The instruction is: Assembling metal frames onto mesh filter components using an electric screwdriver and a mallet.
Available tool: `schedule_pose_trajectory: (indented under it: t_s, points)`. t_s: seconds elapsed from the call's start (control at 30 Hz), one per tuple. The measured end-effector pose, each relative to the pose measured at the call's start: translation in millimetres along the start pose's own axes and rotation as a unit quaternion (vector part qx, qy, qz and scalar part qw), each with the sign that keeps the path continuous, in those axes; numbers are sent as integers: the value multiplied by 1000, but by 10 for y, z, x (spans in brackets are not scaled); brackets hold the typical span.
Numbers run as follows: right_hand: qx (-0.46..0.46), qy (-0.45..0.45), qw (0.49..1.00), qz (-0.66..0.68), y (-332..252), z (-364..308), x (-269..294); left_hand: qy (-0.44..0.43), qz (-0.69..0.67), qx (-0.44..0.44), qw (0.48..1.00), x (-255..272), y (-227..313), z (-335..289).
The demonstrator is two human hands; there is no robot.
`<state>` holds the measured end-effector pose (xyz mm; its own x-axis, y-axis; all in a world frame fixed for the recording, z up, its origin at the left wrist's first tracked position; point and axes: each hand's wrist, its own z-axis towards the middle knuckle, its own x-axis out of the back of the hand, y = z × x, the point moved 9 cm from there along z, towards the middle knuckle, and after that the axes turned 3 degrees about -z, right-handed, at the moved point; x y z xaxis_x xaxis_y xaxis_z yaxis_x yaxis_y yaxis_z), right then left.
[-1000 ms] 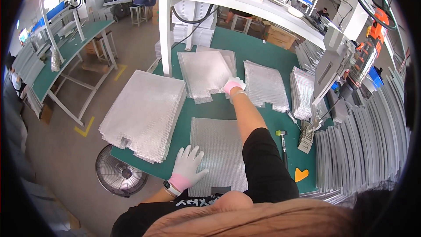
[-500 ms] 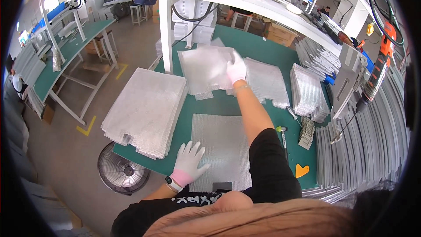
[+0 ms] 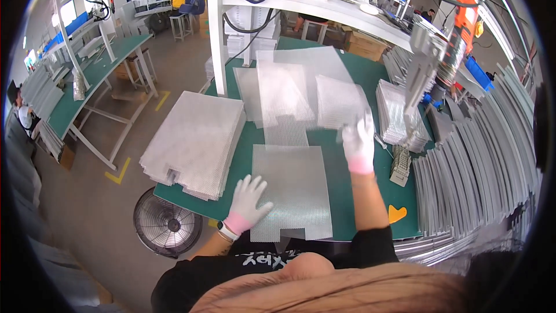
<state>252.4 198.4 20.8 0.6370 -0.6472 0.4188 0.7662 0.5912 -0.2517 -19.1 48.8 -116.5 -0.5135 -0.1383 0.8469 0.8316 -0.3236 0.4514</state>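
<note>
My left hand (image 3: 248, 203), in a white glove with a pink cuff, lies flat with fingers spread at the left edge of a mesh-like metal sheet (image 3: 294, 182). That sheet rests on the green table in front of me and has a notch at its near edge. My right hand (image 3: 358, 142), gloved alike, is raised right of the sheet; its fingers are smeared by motion. It is nearest to a smaller stack of sheets (image 3: 337, 101) and a screwdriver (image 3: 380, 141). Beyond the front sheet, more thin sheets (image 3: 284, 90) lie overlapping, one of them pale and blurred.
A tall stack of sheets (image 3: 194, 133) stands on the left. To the right are bundled metal parts (image 3: 395, 113), a grey block (image 3: 401, 166), a yellow heart-shaped piece (image 3: 397, 214) and rows of metal strips (image 3: 475, 179). A red power driver (image 3: 461, 20) hangs over them; a fan (image 3: 168, 223) is lower left.
My right hand has come back and to the right from the far sheets. A pale sheet now spreads over them. My left hand stays nearly in place; the hanging driver has shifted left and upward.
</note>
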Motion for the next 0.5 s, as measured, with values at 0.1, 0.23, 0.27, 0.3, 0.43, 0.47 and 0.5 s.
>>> schedule_pose_trajectory:
  t_s: [0.1,0.23,0.27,0.3,0.43,0.47,0.5]
  points:
    - [-391,35,604,694,79,-911,49,145,-231,33,962,147,-346,-180]
    - [-465,2,675,573,-320,-1747,417,62,-709,60,700,341,-34,-332]
    - [-467,-30,739,486,-385,-1915,502,61,-712,69,696,430,87,-326]
    - [-466,-62,791,392,-482,-2003,608,51,-576,147,803,443,138,-330]
    - [-375,-208,885,179,-624,-1917,832,78,-250,222,939,339,-2,-453]
    - [-378,-218,883,171,-636,-1901,836,71,-252,229,937,270,-8,-457]
    - [-384,-225,880,169,-595,-1948,817,79,-230,225,944,245,9,-455]
